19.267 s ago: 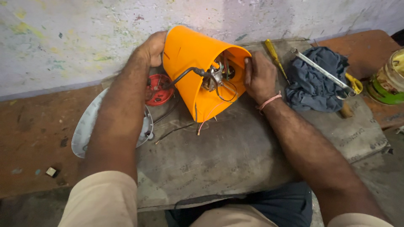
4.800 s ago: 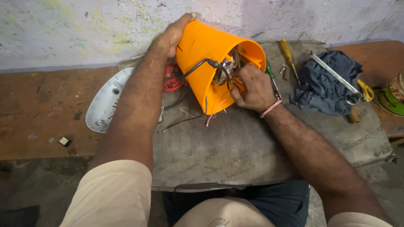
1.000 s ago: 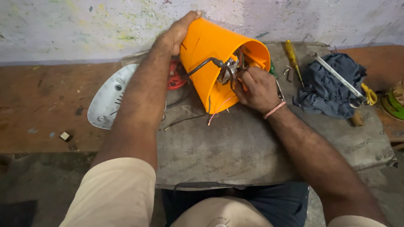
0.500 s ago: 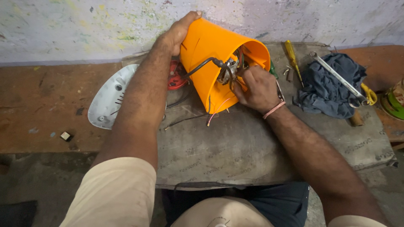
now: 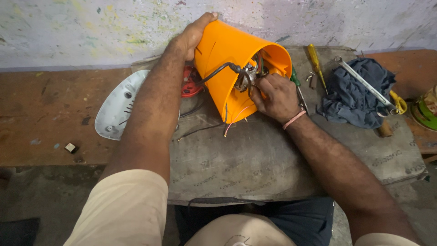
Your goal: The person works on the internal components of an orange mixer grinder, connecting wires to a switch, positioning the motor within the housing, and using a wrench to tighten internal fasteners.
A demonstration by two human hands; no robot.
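Observation:
An orange plastic housing (image 5: 227, 54) shaped like a cone lies tilted on a grey mat (image 5: 273, 159), its open end facing me. My left hand (image 5: 193, 34) grips its narrow far end from above. My right hand (image 5: 275, 98) is at the open mouth, fingers closed on the metal part and wires (image 5: 246, 77) inside. A grey cable (image 5: 214, 75) runs out of the housing to the left, and thin loose wires (image 5: 232, 123) hang from its lower rim.
A white plastic cover (image 5: 118, 105) lies left on the brown bench, with a red part (image 5: 189, 84) beside it. Right of the housing are a yellow-handled screwdriver (image 5: 315, 59), a dark blue cloth (image 5: 359, 91) with a spanner (image 5: 364, 84) across it, and a tin (image 5: 425, 109).
My right hand has shifted slightly at the housing's mouth, working at the wires. The left hand keeps its hold on the narrow end.

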